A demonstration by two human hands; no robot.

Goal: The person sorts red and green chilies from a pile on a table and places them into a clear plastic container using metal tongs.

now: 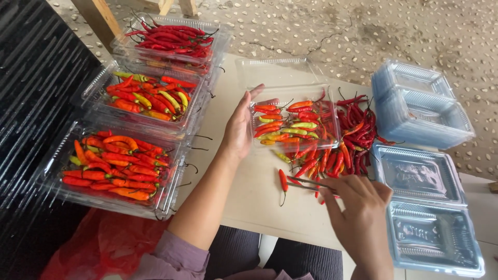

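Note:
My left hand (239,127) holds the left edge of an open clear plastic container (332,96) that is tilted up over the table and part filled with red, orange and green chilies (288,123). My right hand (358,207) pinches a few red chilies (311,182) just above the table near the front edge. A loose heap of red chilies (350,140) lies on the table behind and to the right of the container. One red chili (283,180) lies alone near my right hand.
Three filled clear containers of chilies (116,166) (148,98) (174,39) line the left side of the pale table (244,192). Stacks of blue-tinted containers (420,101), with an open one (425,207), sit at the right. Pebbled floor lies beyond.

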